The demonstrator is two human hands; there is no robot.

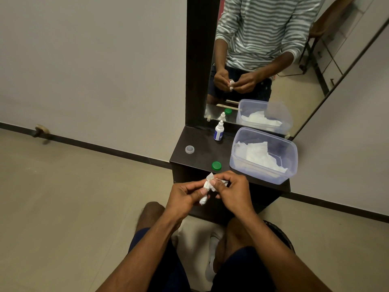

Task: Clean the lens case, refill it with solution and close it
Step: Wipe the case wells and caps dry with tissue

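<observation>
Both hands meet in front of the dark stand's front edge. My left hand [185,193] and my right hand [231,189] pinch a crumpled white tissue [207,186] between them; the tissue seems wrapped around a small white object, mostly hidden, so I cannot tell if it is the lens case. A green screw cap [216,165] lies on the stand just beyond my fingers. A clear cap [189,149] rests near the stand's left edge. The white solution bottle [219,131] with a blue label stands upright at the back by the mirror.
A clear plastic tub [290,163] holding white tissues fills the right side of the dark stand [202,154]. A tall mirror [263,60] rises behind it. My knees and a white shoe are below; a dark bin sits at lower right.
</observation>
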